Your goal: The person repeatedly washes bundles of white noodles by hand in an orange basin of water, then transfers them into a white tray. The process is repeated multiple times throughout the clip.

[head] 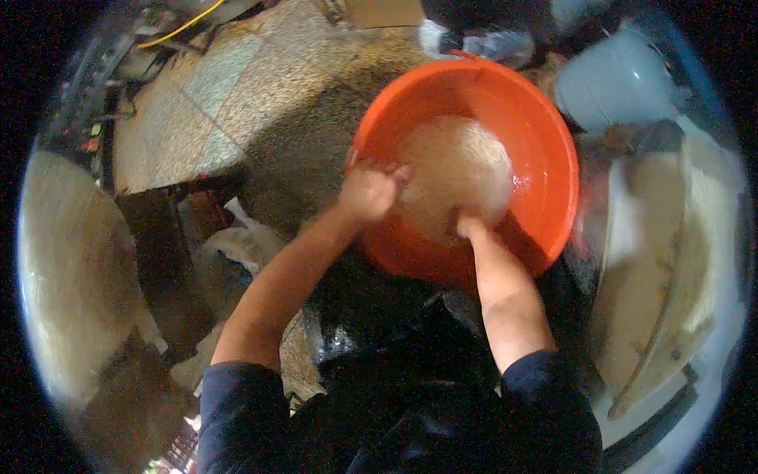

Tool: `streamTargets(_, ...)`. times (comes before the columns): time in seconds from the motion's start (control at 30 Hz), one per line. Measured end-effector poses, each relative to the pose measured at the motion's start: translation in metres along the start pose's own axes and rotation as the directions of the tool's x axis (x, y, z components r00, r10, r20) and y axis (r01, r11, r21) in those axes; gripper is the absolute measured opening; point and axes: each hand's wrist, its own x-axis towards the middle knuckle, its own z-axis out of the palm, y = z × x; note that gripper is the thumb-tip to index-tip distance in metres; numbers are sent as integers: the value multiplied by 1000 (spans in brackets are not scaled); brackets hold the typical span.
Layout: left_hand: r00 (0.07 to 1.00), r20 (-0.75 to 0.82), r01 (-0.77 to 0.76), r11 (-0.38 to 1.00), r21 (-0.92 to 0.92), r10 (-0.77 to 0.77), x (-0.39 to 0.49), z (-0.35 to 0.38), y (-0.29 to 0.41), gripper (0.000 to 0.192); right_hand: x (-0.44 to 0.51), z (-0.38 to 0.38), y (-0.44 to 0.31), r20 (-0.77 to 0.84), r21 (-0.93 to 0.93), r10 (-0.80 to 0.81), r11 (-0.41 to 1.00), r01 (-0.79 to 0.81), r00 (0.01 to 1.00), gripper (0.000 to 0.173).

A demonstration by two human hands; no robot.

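Observation:
A big orange plastic tub (548, 178) stands on the floor in front of me. In its bottom lies a pale beige, wet-looking mass (456, 160), too blurred to name closely. My left hand (372, 188) is curled over the tub's left rim, thumb side inward. Down inside the tub, my right hand (469, 226) reaches into the near side of the pale mass. Its fingers are hidden there or lost in blur, so I cannot see whether it holds anything.
A pale blue bucket (616, 83) is beyond the tub to the right. Along the right runs a light-coloured worktop or board (645, 266). Patterned floor tiles (237, 89) spread out at upper left; a cardboard box (385, 13) sits at the top. Crumpled pale sacking (243, 243) lies left.

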Motion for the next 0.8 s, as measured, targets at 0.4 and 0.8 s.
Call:
streamTargets(0.4,944,322,60,998,26,-65,7,-17,8,41,-93,-90,-38,-208,207,-425,861,464,881,15)
streamTargets(0.8,950,-108,-258,546,-797,292,28,-116,109,34,-295,-236,-50,-595,642,-485,191,742,641,22)
